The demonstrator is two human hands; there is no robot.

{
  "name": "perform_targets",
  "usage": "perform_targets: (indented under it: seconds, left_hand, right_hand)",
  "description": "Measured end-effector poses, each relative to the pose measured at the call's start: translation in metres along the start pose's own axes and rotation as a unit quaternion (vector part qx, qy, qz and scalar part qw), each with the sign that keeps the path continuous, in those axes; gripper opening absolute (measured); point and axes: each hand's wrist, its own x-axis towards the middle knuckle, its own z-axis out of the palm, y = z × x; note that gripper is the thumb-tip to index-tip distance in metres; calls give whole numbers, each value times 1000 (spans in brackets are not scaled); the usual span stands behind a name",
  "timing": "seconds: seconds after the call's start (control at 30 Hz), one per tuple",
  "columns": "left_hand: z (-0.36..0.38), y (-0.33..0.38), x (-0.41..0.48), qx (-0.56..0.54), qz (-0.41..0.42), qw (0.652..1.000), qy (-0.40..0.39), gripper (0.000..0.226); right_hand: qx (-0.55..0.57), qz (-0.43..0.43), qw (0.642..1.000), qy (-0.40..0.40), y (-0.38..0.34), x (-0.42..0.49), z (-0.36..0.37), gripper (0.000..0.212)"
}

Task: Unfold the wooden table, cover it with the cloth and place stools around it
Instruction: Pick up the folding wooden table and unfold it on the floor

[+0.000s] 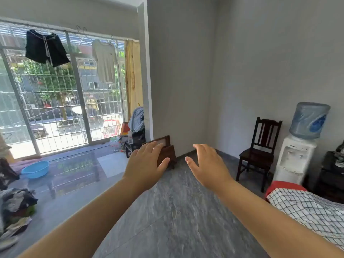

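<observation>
A folded dark wooden table (166, 151) leans against the grey wall's corner on the floor, far ahead of me and partly hidden behind my left hand. My left hand (147, 164) and my right hand (207, 162) are both stretched out in front of me in the air, fingers spread, holding nothing. A white cloth with a dark grid pattern (309, 211) lies at the lower right over something red (283, 185), whose shape I cannot make out.
A dark wooden chair (258, 153) and a white water dispenser (296, 155) with a blue bottle stand along the right wall. A glass-topped low table (74, 164), a blue basin (35, 169) and a pile of clothes (16, 207) are at the left by the barred window.
</observation>
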Motion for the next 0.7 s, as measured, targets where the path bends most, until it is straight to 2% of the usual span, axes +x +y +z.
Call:
perform_targets:
  seconds: [0.33,0.7]
  left_hand:
    - [97,-107,91,-5,-31,999,-14,60]
    - [206,-258,229,4,-62,995,-84,62]
  right_hand:
    - [27,-11,1000,-7,2,119,127,55]
    - [98,60,992,-57,-2,298,289,54]
